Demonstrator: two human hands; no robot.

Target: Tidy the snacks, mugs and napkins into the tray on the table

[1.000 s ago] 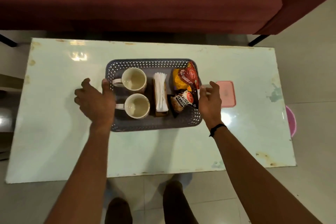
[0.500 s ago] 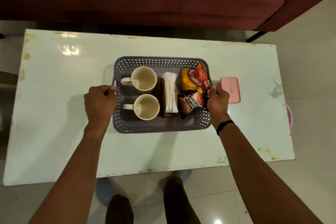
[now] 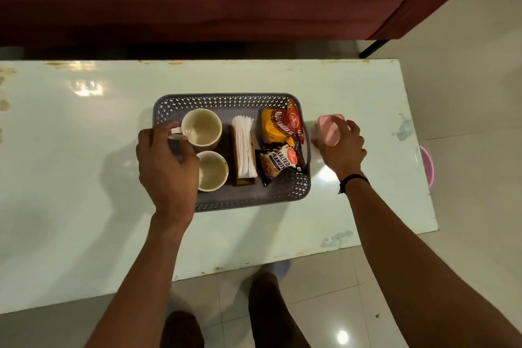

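Finishing the tidy | your right hand [image 3: 340,147] curls round the small pink plastic box [image 3: 329,128] just beside the grey perforated plastic tray [image 3: 226,100] | left hand [image 3: 166,167] pinches the upper cream mug's handle [image 3: 176,133] | mugs, napkins, snacks already inside | next: lift box in.

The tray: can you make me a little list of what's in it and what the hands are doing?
tray: grey, on the table
mugs: far mug, near mug, both empty
napkins: in a holder, middle
snacks: yellow-red packet, salted peanuts
left hand: over the tray's left side, at the far mug's handle
right hand: holds the pink box outside the tray
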